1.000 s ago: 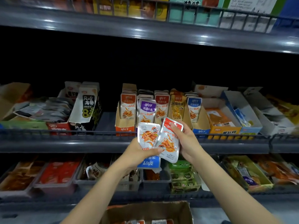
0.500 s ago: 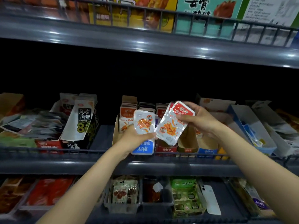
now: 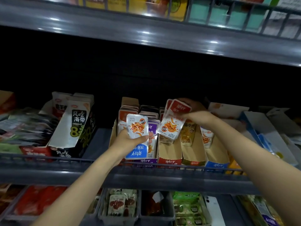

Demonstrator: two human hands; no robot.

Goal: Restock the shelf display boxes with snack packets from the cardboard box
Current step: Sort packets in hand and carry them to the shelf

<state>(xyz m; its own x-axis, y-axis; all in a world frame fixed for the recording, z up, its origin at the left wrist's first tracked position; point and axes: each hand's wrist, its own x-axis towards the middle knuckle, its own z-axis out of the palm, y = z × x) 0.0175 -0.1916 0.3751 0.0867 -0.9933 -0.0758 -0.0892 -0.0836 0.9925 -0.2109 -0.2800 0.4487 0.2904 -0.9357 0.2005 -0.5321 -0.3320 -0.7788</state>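
Standing side by side on the middle shelf (image 3: 97, 176), five open display boxes are seen behind a wire rail (image 3: 48, 158): a leftmost box (image 3: 113, 136) with orange-topped packets, then a purple box (image 3: 145, 161), a red box (image 3: 170, 161), a yellow box (image 3: 193, 163) and a blue box (image 3: 215, 165). Upright packets are held in each; the front part of the red, yellow and blue boxes is bare cardboard.

A blue-ended packet (image 3: 137, 136) is held upside down, blue end lowest, by the left hand (image 3: 128, 141) in front of the leftmost and purple boxes. The thumb is laid across its face and the packet is pinched against fingers hidden behind it. Whether more than one packet is held there cannot be told.

Red-topped packets (image 3: 174, 121), at least two by the fanned upper edges, are gripped at their red end by the right hand (image 3: 197, 116); fingers are curled over the top, thumb pressed on the front. The packets are tilted, lower end over the rear of the red box, just above the packets stood there. Contact cannot be told.

A black-and-white kelp box (image 3: 73, 124) is set left of the row, apart from it by a strip of shelf. Loose packets (image 3: 24, 126) are piled further left, blurred. Blue-and-white open boxes (image 3: 260, 132) are placed to the right. On the lower shelf, grey bins (image 3: 120, 218) of packets are lined up, and a white phone (image 3: 215, 209) is laid flat beside green packets (image 3: 185, 203). Cartons (image 3: 211, 13) are ranged on the upper shelf behind a rail.
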